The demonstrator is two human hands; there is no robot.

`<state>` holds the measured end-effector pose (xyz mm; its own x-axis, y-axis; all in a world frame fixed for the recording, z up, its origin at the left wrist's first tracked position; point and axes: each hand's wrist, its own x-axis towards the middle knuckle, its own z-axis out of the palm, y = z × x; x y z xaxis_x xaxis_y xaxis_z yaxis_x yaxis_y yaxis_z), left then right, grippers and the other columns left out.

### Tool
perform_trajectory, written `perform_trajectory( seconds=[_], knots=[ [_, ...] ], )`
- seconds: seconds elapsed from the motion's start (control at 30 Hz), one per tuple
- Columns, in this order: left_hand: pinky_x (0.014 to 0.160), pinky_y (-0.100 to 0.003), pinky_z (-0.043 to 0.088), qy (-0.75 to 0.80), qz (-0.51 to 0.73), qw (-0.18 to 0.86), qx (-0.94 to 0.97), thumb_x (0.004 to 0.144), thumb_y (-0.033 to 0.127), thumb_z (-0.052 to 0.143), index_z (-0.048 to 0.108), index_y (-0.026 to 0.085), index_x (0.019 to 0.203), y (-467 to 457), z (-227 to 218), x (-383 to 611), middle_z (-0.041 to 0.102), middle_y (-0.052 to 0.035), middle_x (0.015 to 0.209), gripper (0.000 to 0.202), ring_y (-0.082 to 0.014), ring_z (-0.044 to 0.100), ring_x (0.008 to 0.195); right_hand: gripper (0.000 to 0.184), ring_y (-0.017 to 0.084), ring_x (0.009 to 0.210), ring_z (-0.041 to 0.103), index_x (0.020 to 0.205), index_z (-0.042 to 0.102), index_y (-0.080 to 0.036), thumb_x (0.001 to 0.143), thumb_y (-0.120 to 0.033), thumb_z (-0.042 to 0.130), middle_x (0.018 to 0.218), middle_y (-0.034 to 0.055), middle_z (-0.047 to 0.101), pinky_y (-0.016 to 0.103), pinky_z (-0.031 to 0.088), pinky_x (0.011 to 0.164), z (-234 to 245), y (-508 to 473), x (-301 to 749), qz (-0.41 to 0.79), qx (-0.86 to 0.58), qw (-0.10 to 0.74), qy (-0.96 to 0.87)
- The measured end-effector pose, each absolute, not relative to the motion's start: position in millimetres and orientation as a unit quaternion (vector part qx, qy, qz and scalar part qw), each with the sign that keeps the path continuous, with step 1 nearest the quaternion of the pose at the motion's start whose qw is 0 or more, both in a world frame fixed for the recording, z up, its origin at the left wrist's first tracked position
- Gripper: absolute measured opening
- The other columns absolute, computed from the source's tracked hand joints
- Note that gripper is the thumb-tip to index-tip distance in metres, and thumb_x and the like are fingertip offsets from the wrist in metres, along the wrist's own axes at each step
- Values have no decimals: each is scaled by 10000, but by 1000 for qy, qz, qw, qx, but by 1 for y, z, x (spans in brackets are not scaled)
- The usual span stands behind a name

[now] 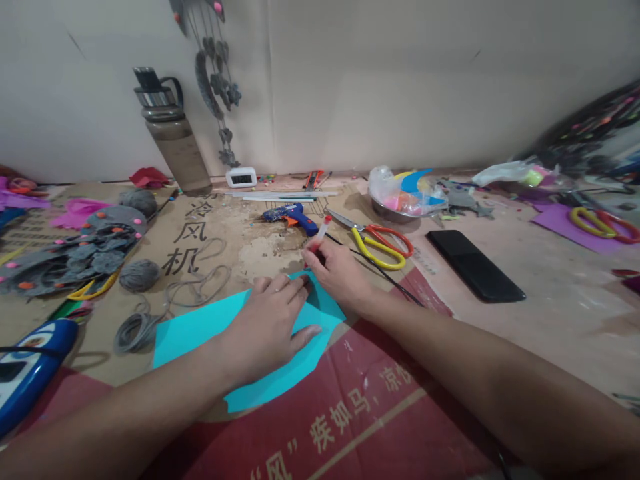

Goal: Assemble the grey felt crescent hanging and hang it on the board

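Note:
A turquoise sheet (200,327) lies flat on the cardboard in front of me. My left hand (270,327) rests palm down on it, fingers stretched out and pressing the sheet. My right hand (337,270) sits at the sheet's far edge, fingers closed round a white pen with a red tip (321,232) that sticks up and away. A blue glue gun (293,215) lies just beyond the pen. Yellow and red scissors (380,241) lie right of my right hand.
A black phone (475,265) lies to the right. A metal bowl with a plastic bag (405,195), a water bottle (173,133), a small clock (241,177), grey yarn balls (139,275), grey felt pieces (75,257) and a second pair of scissors (605,224) surround the work area.

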<state>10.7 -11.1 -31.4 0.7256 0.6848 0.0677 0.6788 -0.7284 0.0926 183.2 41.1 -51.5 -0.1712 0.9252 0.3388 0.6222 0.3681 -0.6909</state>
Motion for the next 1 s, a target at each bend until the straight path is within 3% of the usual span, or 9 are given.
perform_trajectory(
  seconds=[1.0],
  knots=[
    [955, -477, 323, 369, 49, 40, 927, 910, 544, 367, 501, 124, 1317, -12, -29, 11, 547, -139, 1304, 600, -306, 447, 1149, 172, 138, 644, 535, 793, 561, -187, 889, -270, 445, 710, 13, 597, 260, 372, 626, -51, 40, 182, 180, -542, 375, -730]
  ],
)
